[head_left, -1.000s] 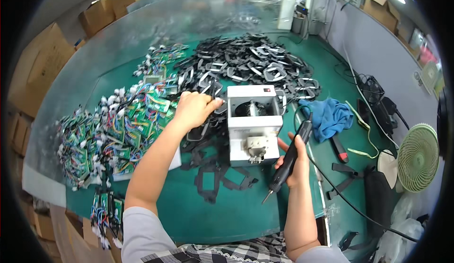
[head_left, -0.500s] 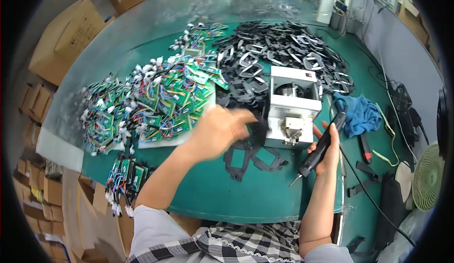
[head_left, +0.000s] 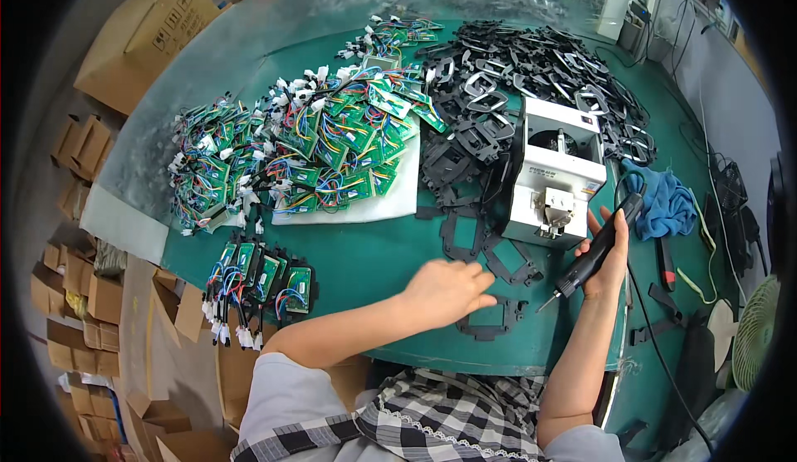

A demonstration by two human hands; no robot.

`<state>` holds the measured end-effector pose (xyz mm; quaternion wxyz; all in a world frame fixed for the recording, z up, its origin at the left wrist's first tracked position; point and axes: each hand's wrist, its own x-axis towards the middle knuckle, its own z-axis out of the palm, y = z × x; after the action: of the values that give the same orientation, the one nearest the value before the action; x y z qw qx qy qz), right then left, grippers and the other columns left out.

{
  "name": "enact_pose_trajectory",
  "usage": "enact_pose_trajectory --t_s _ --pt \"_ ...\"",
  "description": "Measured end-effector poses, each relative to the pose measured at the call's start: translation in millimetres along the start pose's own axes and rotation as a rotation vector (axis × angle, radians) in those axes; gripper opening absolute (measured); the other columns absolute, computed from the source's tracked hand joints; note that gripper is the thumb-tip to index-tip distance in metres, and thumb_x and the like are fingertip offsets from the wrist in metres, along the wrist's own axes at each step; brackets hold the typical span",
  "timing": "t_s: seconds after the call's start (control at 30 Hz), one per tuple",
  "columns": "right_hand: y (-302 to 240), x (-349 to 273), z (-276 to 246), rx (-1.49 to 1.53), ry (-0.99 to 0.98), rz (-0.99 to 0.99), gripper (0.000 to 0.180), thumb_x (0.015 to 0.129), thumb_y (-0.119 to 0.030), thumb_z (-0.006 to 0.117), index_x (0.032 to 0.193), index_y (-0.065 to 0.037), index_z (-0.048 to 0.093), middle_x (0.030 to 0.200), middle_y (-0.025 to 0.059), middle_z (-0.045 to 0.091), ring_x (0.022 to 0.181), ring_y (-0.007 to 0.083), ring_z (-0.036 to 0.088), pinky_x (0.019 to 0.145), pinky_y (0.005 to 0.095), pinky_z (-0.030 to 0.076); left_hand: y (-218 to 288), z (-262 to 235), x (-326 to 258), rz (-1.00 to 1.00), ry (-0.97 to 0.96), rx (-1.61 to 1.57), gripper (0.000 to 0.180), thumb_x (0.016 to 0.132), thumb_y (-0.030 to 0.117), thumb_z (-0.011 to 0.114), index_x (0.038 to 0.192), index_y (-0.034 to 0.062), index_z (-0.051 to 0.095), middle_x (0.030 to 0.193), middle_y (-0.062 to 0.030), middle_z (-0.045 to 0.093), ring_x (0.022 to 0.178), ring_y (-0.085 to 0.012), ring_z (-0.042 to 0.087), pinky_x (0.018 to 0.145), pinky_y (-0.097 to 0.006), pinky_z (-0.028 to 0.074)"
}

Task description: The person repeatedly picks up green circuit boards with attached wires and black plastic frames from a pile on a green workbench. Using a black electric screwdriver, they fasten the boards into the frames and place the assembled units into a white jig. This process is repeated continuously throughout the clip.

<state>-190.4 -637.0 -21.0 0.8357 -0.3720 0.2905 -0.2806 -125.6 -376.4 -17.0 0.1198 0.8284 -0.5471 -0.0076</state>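
You are leaning over a green worktable (head_left: 365, 263), your left hand (head_left: 448, 289) lying palm down with fingers loosely spread, its fingertips touching a flat black frame piece (head_left: 490, 322) near the table's front edge. Your right hand (head_left: 604, 256) is wrapping closed around a black electric screwdriver (head_left: 591, 254), its bit pointing down and left toward that same frame piece, its cable trailing off to the right. Just beyond the screwdriver, a white box-shaped screw feeder (head_left: 554, 171) is sitting among more loose black frames. A blue cloth (head_left: 668, 205) is lying to its right. At your near left, a small row of green circuit boards (head_left: 257, 278) with coloured wires is standing by the table edge. Farther back, a large heap of wired circuit boards (head_left: 307, 142) is covering a white foam sheet (head_left: 398, 200), and a pile of black frames (head_left: 531, 63) is spreading across the far side.
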Motion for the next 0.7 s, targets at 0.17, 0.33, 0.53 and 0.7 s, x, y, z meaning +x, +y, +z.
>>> enact_pose_trajectory --t_s 0.17,0.33,0.53,0.7 --pt "-4 -1 -3 -0.02 0.022 -0.02 0.054 0.09 -0.046 0.059 0.121 -0.003 0.047 0.113 0.0221 0.06 0.047 0.0137 0.054 0.045 0.0275 0.048 -99 -76 9 -0.286 0.349 0.133 0.02 0.08 0.019 0.067 0.098 0.0098 0.067 0.091 -0.008 0.067 0.084 -0.028 0.064 0.075 -0.04 0.05" --pt "-2 0 4 -0.037 0.012 -0.023 0.055 0.09 -0.047 0.059 0.123 -0.004 0.047 0.115 0.0217 0.059 0.047 0.0133 0.054 0.045 0.0271 0.048 -221 -107 -36 -0.374 0.162 0.608 0.047 0.069 0.008 0.071 0.114 0.0139 0.059 0.106 -0.0032 0.061 0.103 -0.0244 0.059 0.084 -0.039 0.048" --pt "1 5 -5 -0.037 0.021 0.011 0.053 0.089 -0.049 0.06 0.122 -0.01 0.05 0.115 0.0159 0.06 0.047 0.0111 0.051 0.044 0.0249 0.046 -233 -100 -42 -0.259 0.341 0.533 0.051 0.071 0.029 0.075 0.117 0.0151 0.06 0.104 -0.0039 0.065 0.1 -0.0229 0.06 0.093 -0.04 0.04" --pt "2 7 -9 -0.077 0.008 -0.051 0.058 0.087 -0.052 0.061 0.124 -0.009 0.05 0.115 0.0119 0.058 0.053 0.0099 0.049 0.048 0.0231 0.043 -211 -94 -20 -0.226 0.466 0.314 0.053 0.066 0.039 0.078 0.11 0.0137 0.063 0.096 -0.0034 0.064 0.098 -0.0239 0.058 0.09 -0.04 0.038"
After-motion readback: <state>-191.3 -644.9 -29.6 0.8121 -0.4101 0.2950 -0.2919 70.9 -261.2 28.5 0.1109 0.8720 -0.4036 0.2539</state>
